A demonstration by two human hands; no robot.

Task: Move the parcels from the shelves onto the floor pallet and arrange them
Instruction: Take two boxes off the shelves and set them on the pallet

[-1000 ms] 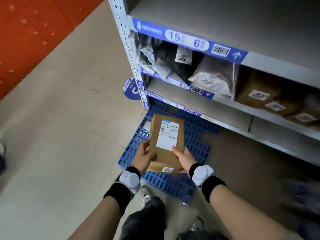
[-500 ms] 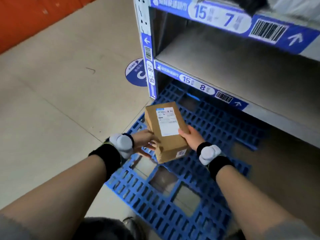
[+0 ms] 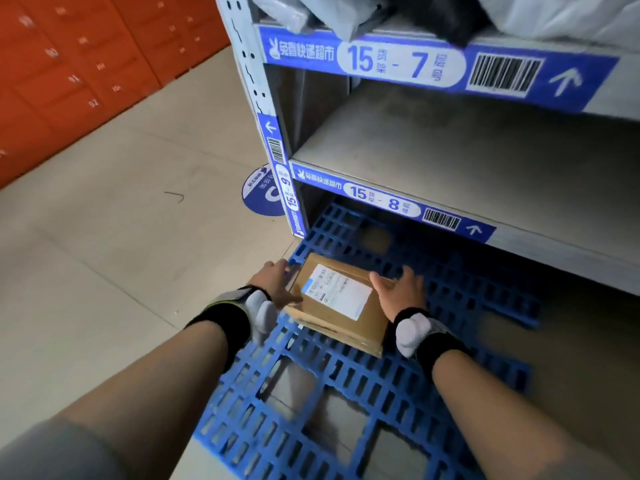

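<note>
While the head camera looked down at the floor, I logged the scene from the left edge across. Orange lockers [image 3: 79, 64] stood along the far left wall, numbered in white. Beige floor [image 3: 114, 244] ran between them and the shelving, with a round blue floor sticker [image 3: 258, 192] just beside the shelf post [image 3: 273, 133].

Left hand [image 3: 275, 284] gripped the left side of the cardboard parcel [image 3: 341, 304], thumb on its top near edge, fingers curled over the far left corner. The parcel lay label-up on the blue pallet [image 3: 346, 393], near the pallet's far left corner; I could not tell whether its full underside was seated. A white shipping label [image 3: 337, 292] covered the middle of its top face. Right hand [image 3: 398, 294] clasped the parcel's right side, thumb over the top edge, fingers down the far side. Both wrists carried black bands with white pods.

Above, shelf 15-8 [image 3: 485, 161] showed bare grey board. Higher still, shelf 15-7 [image 3: 398, 62] held grey and black bagged parcels [image 3: 433, 12], cut off by the frame top.
</note>
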